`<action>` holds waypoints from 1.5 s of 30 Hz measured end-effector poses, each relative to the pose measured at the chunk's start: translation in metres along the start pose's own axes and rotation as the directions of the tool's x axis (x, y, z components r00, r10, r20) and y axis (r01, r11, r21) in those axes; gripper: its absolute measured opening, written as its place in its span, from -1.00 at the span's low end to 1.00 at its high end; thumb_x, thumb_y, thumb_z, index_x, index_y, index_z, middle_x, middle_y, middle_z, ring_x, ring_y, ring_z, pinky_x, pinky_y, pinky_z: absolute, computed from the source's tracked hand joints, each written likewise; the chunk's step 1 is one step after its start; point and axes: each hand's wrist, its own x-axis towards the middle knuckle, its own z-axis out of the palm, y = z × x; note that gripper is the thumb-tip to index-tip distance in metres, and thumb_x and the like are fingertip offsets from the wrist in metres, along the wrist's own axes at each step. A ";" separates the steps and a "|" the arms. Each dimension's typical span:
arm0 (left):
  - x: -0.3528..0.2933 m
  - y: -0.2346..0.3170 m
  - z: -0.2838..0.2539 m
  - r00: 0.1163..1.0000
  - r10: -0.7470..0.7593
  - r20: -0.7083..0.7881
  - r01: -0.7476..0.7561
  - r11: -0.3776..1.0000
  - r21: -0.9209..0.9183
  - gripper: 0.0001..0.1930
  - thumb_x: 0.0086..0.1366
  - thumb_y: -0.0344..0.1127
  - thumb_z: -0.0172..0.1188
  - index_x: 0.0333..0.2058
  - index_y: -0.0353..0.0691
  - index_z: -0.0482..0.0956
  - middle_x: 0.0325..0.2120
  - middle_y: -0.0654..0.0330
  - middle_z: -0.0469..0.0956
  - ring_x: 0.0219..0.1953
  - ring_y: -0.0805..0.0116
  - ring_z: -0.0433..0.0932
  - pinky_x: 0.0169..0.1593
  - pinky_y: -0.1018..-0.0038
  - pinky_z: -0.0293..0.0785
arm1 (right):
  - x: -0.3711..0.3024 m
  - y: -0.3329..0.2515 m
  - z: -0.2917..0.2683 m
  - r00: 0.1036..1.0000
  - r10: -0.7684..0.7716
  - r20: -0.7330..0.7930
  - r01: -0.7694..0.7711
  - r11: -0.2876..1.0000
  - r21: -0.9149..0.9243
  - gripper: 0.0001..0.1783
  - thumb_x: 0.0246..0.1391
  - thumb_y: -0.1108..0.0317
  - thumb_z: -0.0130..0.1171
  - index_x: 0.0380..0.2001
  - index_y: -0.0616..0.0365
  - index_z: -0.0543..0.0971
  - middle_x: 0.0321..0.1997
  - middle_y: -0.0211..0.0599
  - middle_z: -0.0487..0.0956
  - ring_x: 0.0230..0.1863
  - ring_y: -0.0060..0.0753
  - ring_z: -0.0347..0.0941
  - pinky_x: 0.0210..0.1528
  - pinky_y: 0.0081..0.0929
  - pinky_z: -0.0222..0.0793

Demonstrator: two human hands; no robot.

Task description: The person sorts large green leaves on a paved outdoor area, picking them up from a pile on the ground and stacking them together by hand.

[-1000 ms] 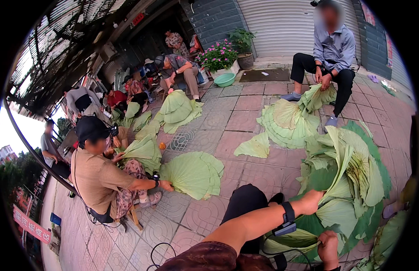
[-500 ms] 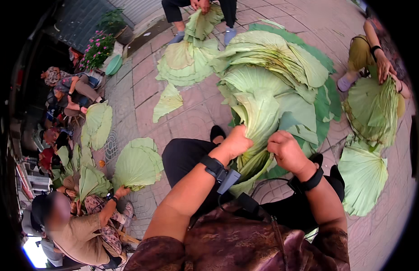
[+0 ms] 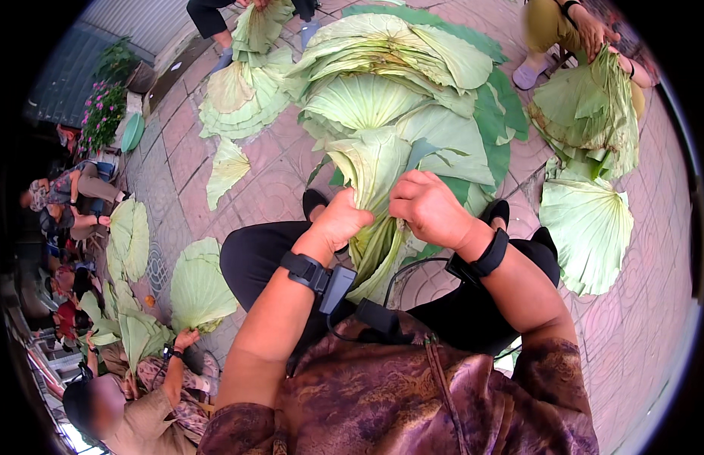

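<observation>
A gathered bundle of pale green lotus leaves (image 3: 376, 163) stands between my knees, pleated together and fanning out at the top. My left hand (image 3: 338, 220) is closed round its left side, with the thumb across the front. Knuckles up, my right hand (image 3: 429, 208) is closed in a pinch at the bundle's right edge; its fingertips are partly hidden. Just beyond the bundle lies a big pile of lotus leaves (image 3: 393, 57), with browned edges showing in its folds. Darker green leaves (image 3: 497, 121) spread out under that pile.
A single leaf piece (image 3: 227, 171) and a leaf stack (image 3: 249, 95) lie on the paving left of the pile. Co-workers hold leaves at the far left, top and right, one with a drooping bundle (image 3: 587, 114). A flowering plant (image 3: 101, 114) stands by the wall.
The view has swung, so the surroundings sit further left. My right hand has moved up and closer to my left hand, against the bundle's edge. My left hand keeps its grip.
</observation>
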 end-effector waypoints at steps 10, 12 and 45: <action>-0.004 -0.007 0.003 0.987 0.009 0.159 -0.001 0.999 -0.051 -0.52 -0.03 -0.71 0.00 -0.05 -0.33 0.45 -0.21 0.23 0.53 -0.18 0.43 0.53 -0.10 0.52 0.44 | 0.003 0.000 0.001 1.000 0.012 0.024 -0.012 1.000 0.022 -0.89 -0.34 0.39 0.13 -0.59 -0.04 0.54 -0.48 -0.47 0.44 -0.25 -0.29 0.36 -0.21 -0.38 0.29; -0.008 -0.006 0.005 0.984 0.022 0.176 -0.003 0.994 -0.105 -0.53 -0.03 -0.70 0.01 -0.06 -0.33 0.46 -0.23 0.25 0.53 -0.19 0.45 0.52 -0.11 0.53 0.44 | 0.003 0.000 0.001 1.000 0.016 0.025 -0.017 1.000 0.015 -0.90 -0.35 0.39 0.14 -0.59 -0.03 0.54 -0.49 -0.46 0.44 -0.27 -0.28 0.36 -0.21 -0.38 0.29; -0.017 -0.028 0.030 0.979 0.197 -0.060 -0.205 0.933 -0.295 -0.60 0.04 -0.66 0.08 -0.08 -0.33 0.41 -0.21 0.26 0.48 -0.20 0.49 0.47 -0.10 0.51 0.42 | 0.000 0.018 0.028 0.755 0.581 0.304 -0.643 0.567 0.515 -0.26 -0.38 -0.12 0.45 -0.35 0.36 0.46 -0.45 -0.02 0.49 -0.41 -0.16 0.45 -0.30 -0.34 0.39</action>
